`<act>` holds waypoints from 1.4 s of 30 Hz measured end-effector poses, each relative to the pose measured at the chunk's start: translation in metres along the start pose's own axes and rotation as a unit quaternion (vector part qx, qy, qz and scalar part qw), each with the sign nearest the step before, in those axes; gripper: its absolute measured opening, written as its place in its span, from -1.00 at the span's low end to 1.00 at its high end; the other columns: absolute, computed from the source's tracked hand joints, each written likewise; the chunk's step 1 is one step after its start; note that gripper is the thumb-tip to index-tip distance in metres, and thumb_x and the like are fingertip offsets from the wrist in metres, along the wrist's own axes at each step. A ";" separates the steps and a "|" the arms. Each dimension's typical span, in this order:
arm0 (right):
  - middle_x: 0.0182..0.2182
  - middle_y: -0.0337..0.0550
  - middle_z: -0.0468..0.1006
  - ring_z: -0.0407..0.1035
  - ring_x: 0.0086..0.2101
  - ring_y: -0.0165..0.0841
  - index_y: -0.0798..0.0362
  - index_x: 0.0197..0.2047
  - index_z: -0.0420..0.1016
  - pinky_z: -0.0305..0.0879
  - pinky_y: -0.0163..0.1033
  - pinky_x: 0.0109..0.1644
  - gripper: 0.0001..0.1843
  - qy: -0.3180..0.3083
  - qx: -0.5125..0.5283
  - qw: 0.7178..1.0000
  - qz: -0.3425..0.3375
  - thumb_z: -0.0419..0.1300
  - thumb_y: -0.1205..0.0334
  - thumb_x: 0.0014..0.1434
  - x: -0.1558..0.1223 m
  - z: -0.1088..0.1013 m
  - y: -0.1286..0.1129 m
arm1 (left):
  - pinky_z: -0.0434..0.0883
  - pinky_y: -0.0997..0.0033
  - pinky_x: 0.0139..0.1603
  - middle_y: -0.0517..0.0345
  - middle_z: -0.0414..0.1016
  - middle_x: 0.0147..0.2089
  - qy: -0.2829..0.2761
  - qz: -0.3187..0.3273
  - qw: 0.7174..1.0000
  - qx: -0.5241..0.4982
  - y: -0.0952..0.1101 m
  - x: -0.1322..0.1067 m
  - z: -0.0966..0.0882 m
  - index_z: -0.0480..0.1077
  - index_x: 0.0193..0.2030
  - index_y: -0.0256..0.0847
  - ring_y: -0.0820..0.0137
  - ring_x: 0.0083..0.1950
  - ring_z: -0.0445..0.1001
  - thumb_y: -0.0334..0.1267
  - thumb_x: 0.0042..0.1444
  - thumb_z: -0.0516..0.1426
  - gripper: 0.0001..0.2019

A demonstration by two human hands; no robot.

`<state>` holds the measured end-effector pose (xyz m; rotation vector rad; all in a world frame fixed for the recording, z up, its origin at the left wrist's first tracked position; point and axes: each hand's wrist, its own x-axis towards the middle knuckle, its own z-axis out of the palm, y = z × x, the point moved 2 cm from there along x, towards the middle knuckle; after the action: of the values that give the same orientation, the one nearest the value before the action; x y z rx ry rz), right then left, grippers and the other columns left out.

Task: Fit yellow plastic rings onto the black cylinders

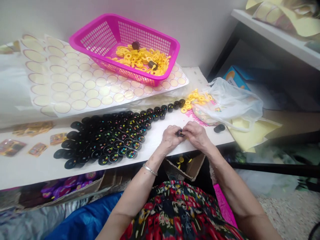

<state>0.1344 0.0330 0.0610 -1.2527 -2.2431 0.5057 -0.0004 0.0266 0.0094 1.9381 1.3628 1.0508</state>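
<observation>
Near the table's front edge, my left hand [172,136] is closed around a small black cup [180,133]. My right hand [196,134] meets it there, its fingertips pinched together at the cup's rim; whatever they hold is hidden. To the left stand several rows of black cups [117,144] with colourful bits inside, tapering to a single line toward the back right. Beyond my hands lie loose yellow rings [196,98] and a spread of small pink pieces [193,116]. Right of my right hand, a dark cup [219,128] lies on the table.
A pink basket [160,80] with yellow rings rests at the back on sheets of round stickers [80,85]. A clear plastic bag [232,100] and yellow paper [252,133] sit right. Printed cards [37,149] lie left. Below the edge is a cardboard box [197,166].
</observation>
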 end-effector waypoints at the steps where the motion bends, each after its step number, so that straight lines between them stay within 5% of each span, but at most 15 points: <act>1: -0.46 -0.17 0.39 0.25 -0.35 -0.33 0.03 -0.45 0.45 0.17 -0.23 -0.24 -0.86 -0.007 -0.019 1.000 -0.002 0.11 0.31 0.11 -0.001 0.001 0.000 | 0.26 0.38 -0.25 0.23 0.43 -0.45 0.000 -0.001 1.000 0.003 0.000 0.000 0.000 0.41 -0.41 -0.17 0.41 -0.34 0.31 -0.18 -0.10 0.22 -0.86; 15: -0.45 -0.11 0.39 0.18 -0.36 -0.32 0.08 -0.41 0.48 0.08 -0.24 -0.30 -0.75 -0.069 -0.192 0.978 -0.041 0.00 0.38 0.18 0.002 -0.001 -0.017 | 0.26 0.39 -0.23 0.22 0.42 -0.45 -0.008 -0.005 1.000 -0.012 0.003 0.000 -0.004 0.43 -0.41 -0.18 0.40 -0.32 0.32 -0.30 -0.12 0.19 -0.92; 19: -0.46 -0.12 0.38 0.19 -0.36 -0.33 0.07 -0.42 0.48 0.09 -0.25 -0.31 -0.75 -0.076 -0.169 0.982 -0.043 0.01 0.40 0.16 0.004 0.001 -0.014 | 0.26 0.39 -0.24 0.22 0.42 -0.46 -0.012 -0.010 1.000 -0.010 0.004 0.000 -0.004 0.43 -0.42 -0.18 0.40 -0.33 0.31 -0.29 -0.11 0.19 -0.93; 26: -0.48 -0.22 0.38 0.31 -0.40 -0.39 0.05 -0.38 0.46 0.23 -0.28 -0.29 -0.90 0.044 0.119 0.991 0.036 0.12 0.30 0.09 -0.009 -0.003 0.011 | 0.25 0.41 -0.28 0.21 0.41 -0.45 0.004 0.001 1.000 -0.003 0.001 0.001 -0.001 0.43 -0.39 -0.19 0.41 -0.34 0.30 -0.21 -0.11 0.22 -0.86; 30: -0.42 -0.16 0.40 0.31 -0.37 -0.33 0.06 -0.36 0.45 0.24 -0.23 -0.27 -0.88 0.144 0.062 0.975 0.157 0.10 0.26 0.07 -0.024 0.001 0.023 | 0.26 0.42 -0.29 0.20 0.42 -0.43 0.009 -0.005 1.000 0.000 0.000 0.001 -0.002 0.43 -0.37 -0.19 0.40 -0.33 0.30 -0.34 -0.22 0.24 -0.82; 35: -0.26 -0.05 0.37 0.28 -0.23 -0.21 0.09 -0.16 0.42 0.20 -0.20 -0.25 -0.65 0.051 -0.094 0.971 0.215 0.16 0.07 0.00 -0.027 0.011 0.023 | 0.28 0.42 -0.30 0.19 0.42 -0.44 0.018 -0.007 1.000 -0.010 0.001 0.002 -0.003 0.43 -0.39 -0.21 0.40 -0.34 0.32 -0.33 -0.21 0.24 -0.83; 42: -0.26 -0.06 0.36 0.27 -0.24 -0.26 0.09 -0.26 0.42 0.15 -0.24 -0.27 -0.80 -0.020 -0.139 0.966 0.217 0.05 0.20 0.08 -0.018 0.007 0.010 | 0.31 0.42 -0.28 0.21 0.42 -0.42 0.011 -0.031 0.999 -0.021 0.001 0.002 -0.003 0.44 -0.39 -0.19 0.40 -0.33 0.34 -0.36 -0.25 0.26 -0.81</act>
<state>0.1451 0.0217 0.0453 -1.9137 -2.1245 0.3787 -0.0024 0.0285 0.0123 1.8473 1.3933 1.0648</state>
